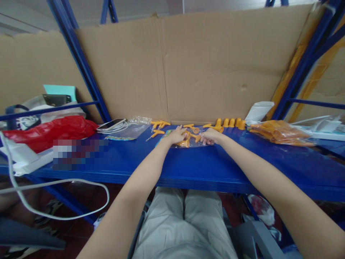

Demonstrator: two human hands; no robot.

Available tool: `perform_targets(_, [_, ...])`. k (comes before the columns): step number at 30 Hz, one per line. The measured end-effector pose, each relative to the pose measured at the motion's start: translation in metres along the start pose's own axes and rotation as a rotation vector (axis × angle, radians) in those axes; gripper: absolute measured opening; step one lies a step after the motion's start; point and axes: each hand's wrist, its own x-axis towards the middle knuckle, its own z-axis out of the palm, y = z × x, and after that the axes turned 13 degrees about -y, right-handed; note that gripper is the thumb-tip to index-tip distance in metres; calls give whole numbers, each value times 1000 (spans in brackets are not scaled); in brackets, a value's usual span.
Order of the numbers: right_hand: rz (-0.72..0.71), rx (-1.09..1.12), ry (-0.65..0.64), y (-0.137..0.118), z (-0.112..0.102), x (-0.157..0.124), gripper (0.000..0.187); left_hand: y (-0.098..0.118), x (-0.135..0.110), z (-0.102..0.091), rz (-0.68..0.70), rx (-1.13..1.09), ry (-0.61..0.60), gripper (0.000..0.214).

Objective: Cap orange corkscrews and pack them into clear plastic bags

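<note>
My left hand [177, 135] rests on a clear plastic bag [194, 144], its fingers stretched out beside several orange-yellow plastic pieces [184, 143]. At the right end of that bag is my right hand [211, 136], fingers curled in at the bag's edge; the exact grip is small in view. Left of my hands lie orange-yellow corkscrews [156, 133] with T-shaped handles and metal spirals. Behind and between the hands are another T-shaped handle [190, 126] and a round piece. Several orange-yellow caps [231, 123] stand in a row beyond my right hand.
A clear bag [134, 131] and a phone with a white cable [114, 126] lie to the left, near a red bag [54, 131]. Orange parts in clear wrapping [280, 133] lie right. Cardboard [215, 64] backs the blue shelf [121, 154]. A white cable loop [105, 205] hangs in front.
</note>
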Motion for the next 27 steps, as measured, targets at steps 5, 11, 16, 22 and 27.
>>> perform_targets(5, [-4,119,-29,-4,3,-6,30,-1,-1,0,34,3,-26,53])
perform_targets(11, [-81,487,-198,-1,5,2,32,1,-5,-2,79,-18,-79,52])
perform_targets(16, [-144,525,-259,-1,7,5,28,1,-5,-2,122,-45,-98,55])
perform_targets(22, [-279,471,-243,-1,12,3,23,-3,-1,-1,155,-75,-75,66])
perform_targets(27, [-213,459,-324,6,7,5,23,-4,-1,-1,182,-117,-73,71])
